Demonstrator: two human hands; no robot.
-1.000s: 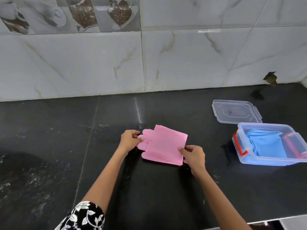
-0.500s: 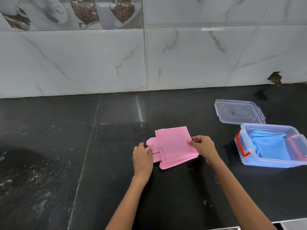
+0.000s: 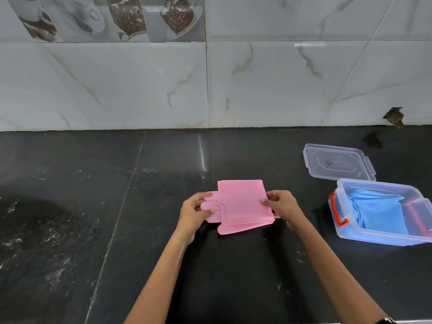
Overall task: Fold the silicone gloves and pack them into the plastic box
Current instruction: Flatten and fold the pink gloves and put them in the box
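Folded pink silicone gloves (image 3: 243, 204) sit in a stack at the middle of the black counter, finger ends poking out to the left. My left hand (image 3: 195, 212) grips the finger end on the left. My right hand (image 3: 281, 206) pinches the stack's right edge, thumb on top. To the right stands the clear plastic box (image 3: 350, 232) with red latches, open, with folded blue gloves (image 3: 378, 212) inside.
The box's clear lid (image 3: 336, 162) lies flat behind the box. A tiled wall (image 3: 210, 85) closes off the counter's back edge. The dark counter (image 3: 70, 218) stretches away to the left with pale smears on it.
The pink stack was folded over smaller a second ago. My left hand moved onto the finger end and my right hand went from the near corner to the right edge.
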